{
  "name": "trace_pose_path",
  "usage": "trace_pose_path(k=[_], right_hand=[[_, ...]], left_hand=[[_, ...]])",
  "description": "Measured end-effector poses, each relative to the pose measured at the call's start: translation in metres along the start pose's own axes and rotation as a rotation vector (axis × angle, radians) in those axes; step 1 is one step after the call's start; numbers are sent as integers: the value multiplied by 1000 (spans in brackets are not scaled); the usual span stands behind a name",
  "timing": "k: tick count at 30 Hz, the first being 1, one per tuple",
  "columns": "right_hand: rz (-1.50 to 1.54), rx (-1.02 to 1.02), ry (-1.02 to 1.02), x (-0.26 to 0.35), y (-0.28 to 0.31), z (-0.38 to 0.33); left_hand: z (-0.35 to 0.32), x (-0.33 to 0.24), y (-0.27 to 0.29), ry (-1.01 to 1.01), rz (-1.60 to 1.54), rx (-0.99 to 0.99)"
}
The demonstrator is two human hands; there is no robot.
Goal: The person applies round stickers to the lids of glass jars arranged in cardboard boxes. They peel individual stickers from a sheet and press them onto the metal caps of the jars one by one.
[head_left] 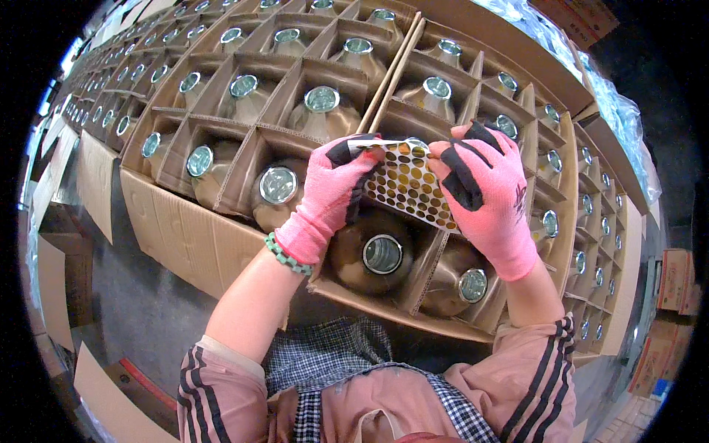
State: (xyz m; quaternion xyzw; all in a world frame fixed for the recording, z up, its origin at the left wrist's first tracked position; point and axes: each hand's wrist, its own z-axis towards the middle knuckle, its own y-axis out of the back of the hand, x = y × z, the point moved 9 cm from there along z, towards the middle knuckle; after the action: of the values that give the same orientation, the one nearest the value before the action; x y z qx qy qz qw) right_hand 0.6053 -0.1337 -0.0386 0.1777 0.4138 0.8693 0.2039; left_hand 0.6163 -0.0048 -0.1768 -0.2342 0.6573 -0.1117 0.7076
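Note:
Pink gloves with black finger patches cover both hands. A sheet of round gold-brown stickers (408,183) is held up over the near boxes, its pale upper edge curling. My left hand (334,177) is closed on its upper left corner. With bent fingers, my right hand (484,188) pinches at the upper right part of the sheet; whether a loose sticker is between the fingertips cannot be made out. Just below the sheet stands a shiny brownish glass vessel (382,253) with a bright round mouth. Another such vessel (279,184) is beside my left wrist.
Cardboard boxes with crossed dividers (170,221) hold several rows of these vessels, one per cell. More filled boxes (605,244) extend to the right and far left. Clear plastic wrap (620,111) lies along the far right. Printed cartons (673,280) are stacked at the right edge.

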Motion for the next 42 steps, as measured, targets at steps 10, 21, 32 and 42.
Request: trace_pose_path(k=[10,21,32,42], right_hand=[[-242,-6,205,5,-9,-13],[539,-332,-320,-132,19,50],[-429,520,-542,-295,-160,90],[-703,777,-138,-276,-198,107]], left_hand=[[0,-1,-2,10,-40,-67],[0,4,13,50,77,-111],[2,9,9,79,22,-64],[-1,2,6,82,-7,-103]])
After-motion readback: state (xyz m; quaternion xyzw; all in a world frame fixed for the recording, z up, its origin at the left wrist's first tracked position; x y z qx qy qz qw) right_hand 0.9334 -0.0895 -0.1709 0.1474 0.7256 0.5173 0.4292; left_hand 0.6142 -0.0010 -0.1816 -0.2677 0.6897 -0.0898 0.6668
